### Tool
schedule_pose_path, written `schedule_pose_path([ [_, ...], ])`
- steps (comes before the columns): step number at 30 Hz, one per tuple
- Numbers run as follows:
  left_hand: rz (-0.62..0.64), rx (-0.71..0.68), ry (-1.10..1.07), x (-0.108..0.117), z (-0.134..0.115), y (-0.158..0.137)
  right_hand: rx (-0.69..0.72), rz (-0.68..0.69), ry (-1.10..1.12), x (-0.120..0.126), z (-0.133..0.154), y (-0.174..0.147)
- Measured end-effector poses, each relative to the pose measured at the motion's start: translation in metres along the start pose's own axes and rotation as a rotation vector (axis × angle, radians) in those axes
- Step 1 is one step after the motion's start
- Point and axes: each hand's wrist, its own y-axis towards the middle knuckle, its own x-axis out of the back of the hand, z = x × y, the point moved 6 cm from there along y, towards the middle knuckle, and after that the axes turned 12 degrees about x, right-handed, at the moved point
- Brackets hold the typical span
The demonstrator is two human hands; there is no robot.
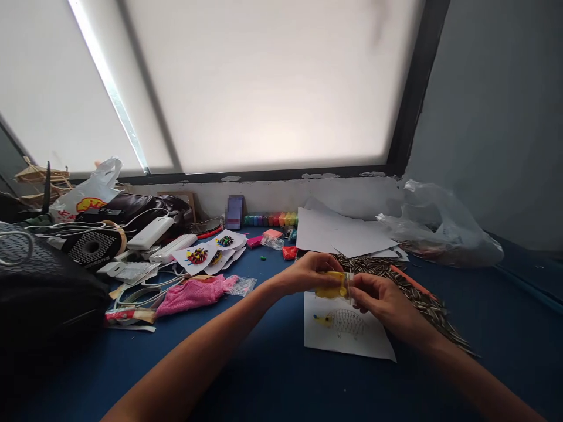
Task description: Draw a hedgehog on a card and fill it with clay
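Both hands up over the near part of the blue table (pixel 264 375), fingers meeting at one small yellow packet (pixel 329 285). Left hand (pixel 313 273) comes in from the left, its fingers and thumb pinching the packet's yellow body. Right hand (pixel 379 298) pinches the clear end of the same packet, thumb and forefinger pressed together on it; its other fingers are curled, tips partly hidden. So the packet lies between the two sets of fingertips, above the table.

Just below the fingers: a drawing sheet (pixel 349 341), flat, an outlined spiny animal on it with yellow head and blue nose tip. Beyond and right of the fingers, a spread of dark, slender seeds (pixel 424 305), an orange strip (pixel 411 280) lying across it. Farther beyond the fingertips, a pile of white paper (pixel 341 231); a clear plastic bag (pixel 461 234) to the right of that.

Left of the left fingers and a little beyond: a red packet (pixel 289 253), near; then a small green lump (pixel 263 258). Well left of them, picture cards (pixel 209 258) with spiky coloured figures, and a pink cloth (pixel 193 295) nearer the body.
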Motion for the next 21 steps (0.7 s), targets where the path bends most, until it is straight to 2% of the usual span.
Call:
schedule_pose_path([
  [3,-0.005,0.016,-0.077,0.001,0.001,-0.001,-0.012,-0.045,0.009,0.002,-0.004,-0.001],
  [9,0.133,0.167,-0.169,-0.005,0.013,-0.001,-0.033,-0.218,-0.021,0.015,-0.009,-0.003],
  [16,0.061,0.145,-0.21,0.0,0.014,0.0,-0.027,-0.228,0.024,0.013,-0.005,-0.005],
  [21,0.069,0.12,-0.214,0.003,0.012,0.0,-0.03,-0.239,0.036,0.01,-0.009,-0.006],
])
